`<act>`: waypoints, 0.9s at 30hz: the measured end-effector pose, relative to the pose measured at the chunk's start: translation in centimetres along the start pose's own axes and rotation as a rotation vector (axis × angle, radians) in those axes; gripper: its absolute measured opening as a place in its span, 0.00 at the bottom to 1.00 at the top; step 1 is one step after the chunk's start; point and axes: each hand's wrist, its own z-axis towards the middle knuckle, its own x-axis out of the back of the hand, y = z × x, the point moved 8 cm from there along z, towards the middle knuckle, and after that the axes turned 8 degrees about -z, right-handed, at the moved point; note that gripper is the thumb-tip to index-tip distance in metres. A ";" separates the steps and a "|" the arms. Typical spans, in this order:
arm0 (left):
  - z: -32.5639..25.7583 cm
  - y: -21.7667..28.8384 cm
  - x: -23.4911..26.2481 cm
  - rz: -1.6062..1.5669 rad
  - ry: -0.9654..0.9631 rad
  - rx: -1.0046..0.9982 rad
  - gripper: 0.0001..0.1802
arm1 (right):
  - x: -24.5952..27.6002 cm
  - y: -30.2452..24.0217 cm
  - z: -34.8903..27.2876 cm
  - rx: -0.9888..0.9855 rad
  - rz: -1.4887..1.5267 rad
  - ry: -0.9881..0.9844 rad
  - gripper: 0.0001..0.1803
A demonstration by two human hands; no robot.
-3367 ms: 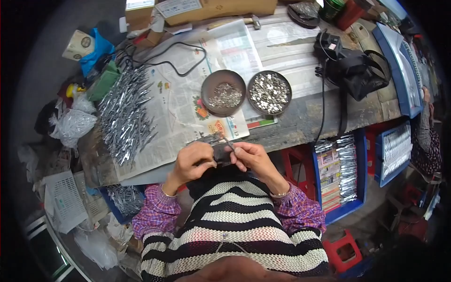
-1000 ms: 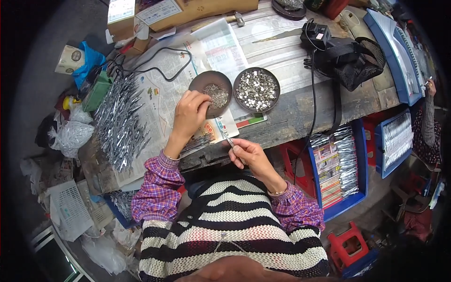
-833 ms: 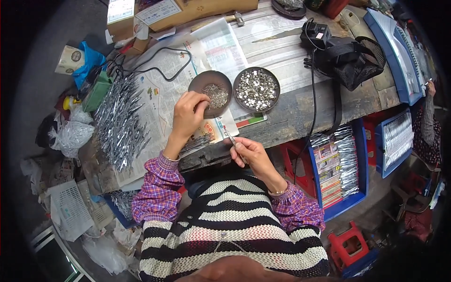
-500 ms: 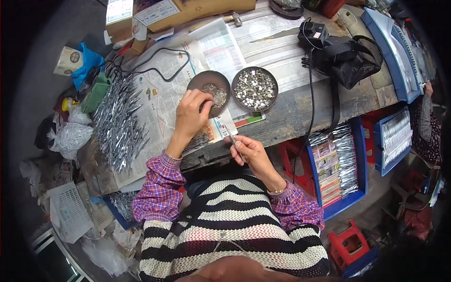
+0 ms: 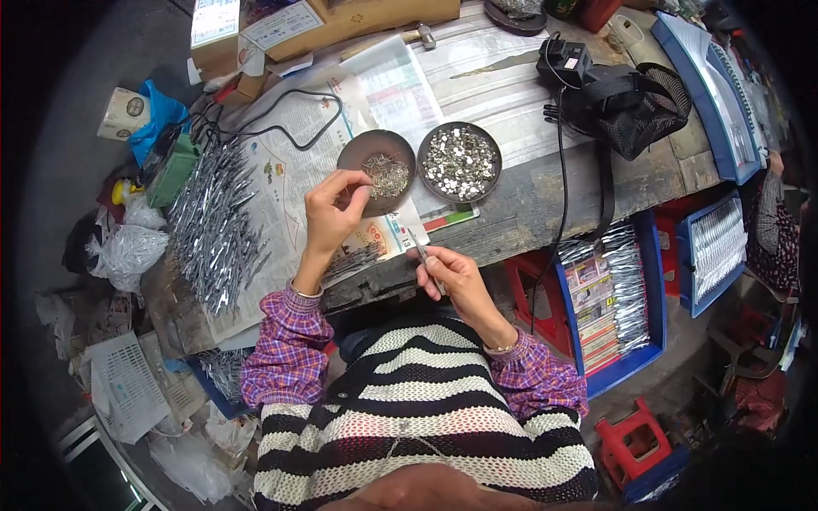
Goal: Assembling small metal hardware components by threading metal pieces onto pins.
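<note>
My left hand (image 5: 334,211) is over the near left edge of a dark round dish (image 5: 351,152), thumb and fingertips pinched together. Anything between those fingertips is too small to make out. Thin wire-like metal bits (image 5: 386,175) lie heaped in that dish. My right hand (image 5: 458,279) is closed around a slim, pointed silver metal tool (image 5: 421,253), held tilted at the table's front edge. Its exact kind is unclear. Beside the first dish stands a second dark dish (image 5: 429,140), filled with small shiny metal pieces (image 5: 463,163).
Long silver metal parts (image 5: 220,217) are piled on newspaper (image 5: 290,170) at the left. A black cable (image 5: 328,128) crosses the paper. A hammer (image 5: 426,36) lies behind, and a black mesh bag (image 5: 639,111) sits right. Below the edge, a blue tray (image 5: 656,341) holds metal parts.
My left hand has drawn slightly left and back toward the dish's rim, its fingertips lifting off the wire-like bits. My right hand stays in nearly the same place with the tool.
</note>
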 end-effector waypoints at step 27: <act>-7.3 1.2 -3.1 -0.787 -0.138 0.295 0.04 | -0.3 0.3 -0.2 0.079 -0.149 0.021 0.15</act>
